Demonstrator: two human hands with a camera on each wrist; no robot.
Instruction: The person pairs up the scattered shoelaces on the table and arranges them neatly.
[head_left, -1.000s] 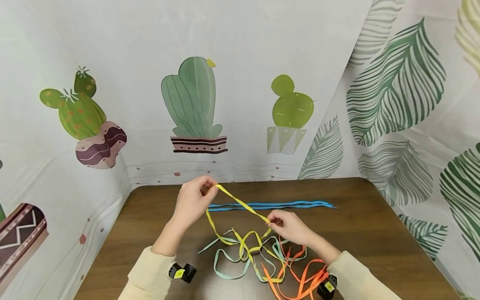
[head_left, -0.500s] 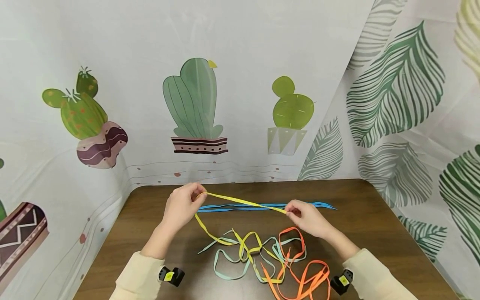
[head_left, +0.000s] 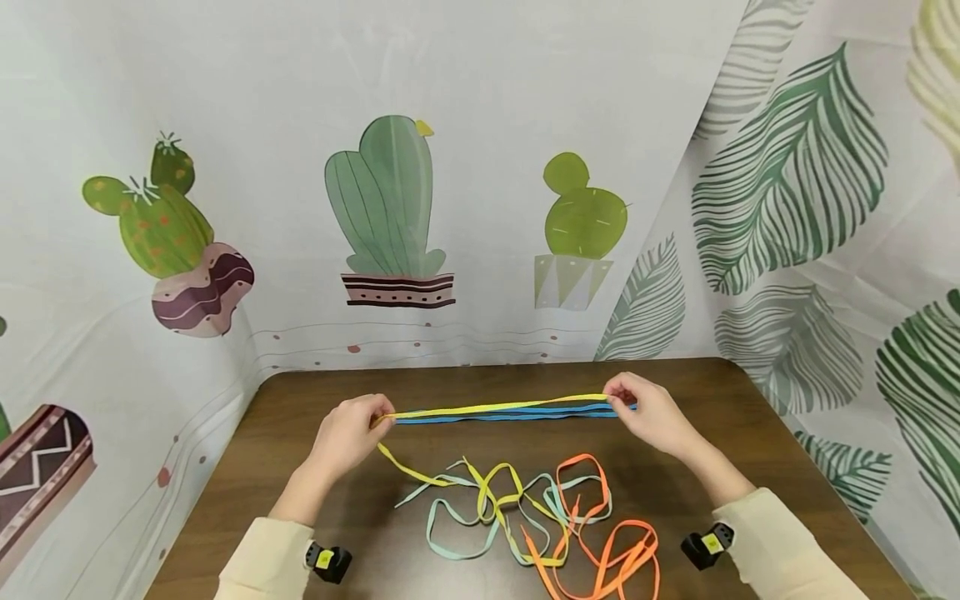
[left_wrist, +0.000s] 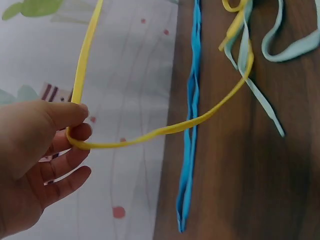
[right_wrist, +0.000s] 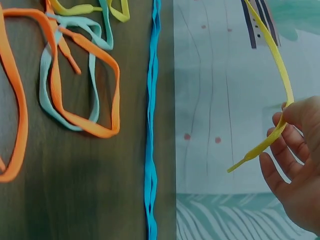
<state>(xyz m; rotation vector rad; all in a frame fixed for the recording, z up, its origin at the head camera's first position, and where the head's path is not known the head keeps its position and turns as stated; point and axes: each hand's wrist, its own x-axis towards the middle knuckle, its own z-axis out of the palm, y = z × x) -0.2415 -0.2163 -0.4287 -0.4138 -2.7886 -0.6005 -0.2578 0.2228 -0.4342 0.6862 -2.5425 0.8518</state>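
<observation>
A yellow shoelace (head_left: pixel 495 408) stretches between both hands, above the table's far part. My left hand (head_left: pixel 347 437) pinches it between thumb and index finger, and its slack runs down to the pile. My right hand (head_left: pixel 651 414) pinches it near one end; in the right wrist view the tip (right_wrist: pixel 245 161) sticks out past the fingers. Behind the taut stretch lie blue shoelaces (left_wrist: pixel 192 100), laid straight side by side across the table. Nearer me, mint-green shoelaces (head_left: pixel 457 554) tangle with the rest of the yellow one, and orange shoelaces (head_left: pixel 630 558) overlap them on the right.
The brown wooden table (head_left: pixel 247 500) ends at a white cloth backdrop (head_left: pixel 495 333) printed with cacti and leaves. A small black wrist camera (head_left: pixel 330 563) sits at the left sleeve, another black camera (head_left: pixel 707 546) at the right one.
My hands have moved apart, the left one leftward and down, the right one rightward and up. The yellow shoelace has gone from slanting to nearly level, with a longer stretch between them.
</observation>
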